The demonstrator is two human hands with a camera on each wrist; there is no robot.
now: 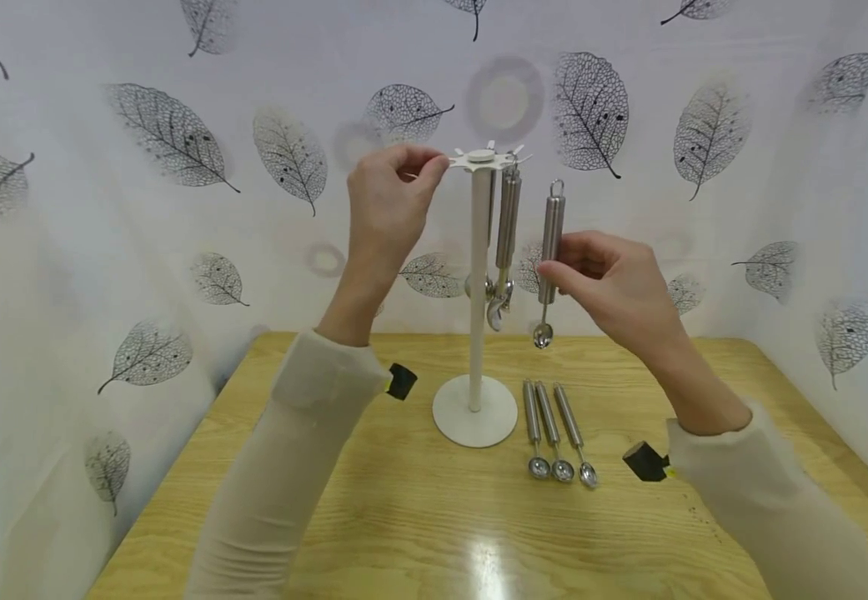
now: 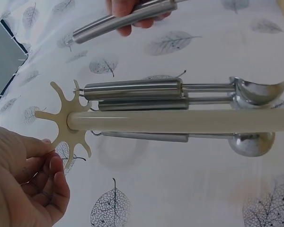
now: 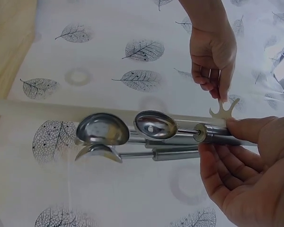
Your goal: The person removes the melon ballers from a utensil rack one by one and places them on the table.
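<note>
One white stand (image 1: 476,275) is positioned upright at the center of the frame, on the wooden table (image 1: 373,500); its round base is laid flat, presumably for stability. One arm of the star-shaped top plate (image 1: 481,157) is pinched between thumb and index finger by the left hand (image 1: 391,192), upper center; this grip is judged to steady the stand or set the angle of the plate. One metal scoop (image 1: 552,237) is held right of center, clear of the table, its handle pinched between thumb and fingers by the right hand (image 1: 617,279). The scoop is held nearly vertical, ring up and bowl down; by this grip the ring is left unobstructed, which would suit suspension from an arm. At least three hanging utensils (image 1: 507,221) are suspended by their rings from the plate, to the right of and behind the pole; because of overlap, an exact count cannot be given. Three more scoops (image 1: 548,417) are laid side by side on the table, right of the base, bowls toward the lower edge of the frame; this arrangement is probably intended for easy pickup. One leaf-printed curtain (image 1: 434,50) is hung behind.
</note>
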